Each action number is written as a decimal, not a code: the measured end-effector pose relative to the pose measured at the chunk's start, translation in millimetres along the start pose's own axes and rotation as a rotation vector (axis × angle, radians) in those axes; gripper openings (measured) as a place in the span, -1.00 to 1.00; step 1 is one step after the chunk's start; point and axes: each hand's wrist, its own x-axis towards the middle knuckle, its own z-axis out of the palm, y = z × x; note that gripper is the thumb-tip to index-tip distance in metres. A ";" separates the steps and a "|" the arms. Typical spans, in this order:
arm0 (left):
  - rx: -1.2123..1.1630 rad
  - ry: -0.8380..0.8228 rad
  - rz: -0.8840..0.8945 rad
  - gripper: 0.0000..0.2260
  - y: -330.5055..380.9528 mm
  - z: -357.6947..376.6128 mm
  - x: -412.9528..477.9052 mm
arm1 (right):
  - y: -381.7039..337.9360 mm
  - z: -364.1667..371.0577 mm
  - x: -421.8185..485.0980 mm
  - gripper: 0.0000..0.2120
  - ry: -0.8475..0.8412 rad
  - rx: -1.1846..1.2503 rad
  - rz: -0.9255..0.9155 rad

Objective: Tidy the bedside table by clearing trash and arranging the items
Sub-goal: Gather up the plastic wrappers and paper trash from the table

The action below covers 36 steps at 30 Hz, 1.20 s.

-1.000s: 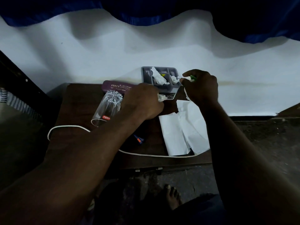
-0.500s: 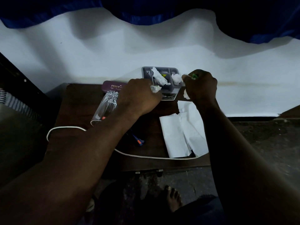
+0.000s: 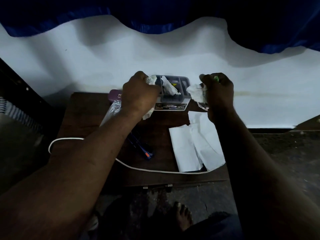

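A: What do the hands hold?
B: The left hand (image 3: 138,94) is fisted around crumpled tissue (image 3: 152,79); the right hand (image 3: 218,91) clutches another tissue wad (image 3: 197,94), plus something green, possibly a wrapper.

A: Where does the trash lie?
B: Far on the desk (image 3: 162,175), a grey organizer (image 3: 174,98) still contains one tissue scrap (image 3: 170,87); white papers (image 3: 195,146) lie near right.

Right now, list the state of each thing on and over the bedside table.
left hand: fisted on crumpled tissue
right hand: fisted on tissue, something green
grey organizer tray: upright, tissue still inside
glass tumbler: lying on its side
white papers: flat, overlapping
white cable: strung loose across the table
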 end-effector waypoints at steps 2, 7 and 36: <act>-0.055 0.051 -0.053 -0.80 -2.3 -3.9 3.1 | 1.4 8.2 -4.1 -0.80 -0.024 -0.047 -0.014; -0.103 0.044 -0.035 -0.83 -5.8 -9.5 6.0 | 4.3 22.1 -2.9 -0.82 -0.065 -0.206 -0.093; -0.308 -0.010 -0.099 -0.62 -17.5 -37.3 9.7 | -11.5 40.4 -30.7 -0.82 -0.031 -0.491 -0.126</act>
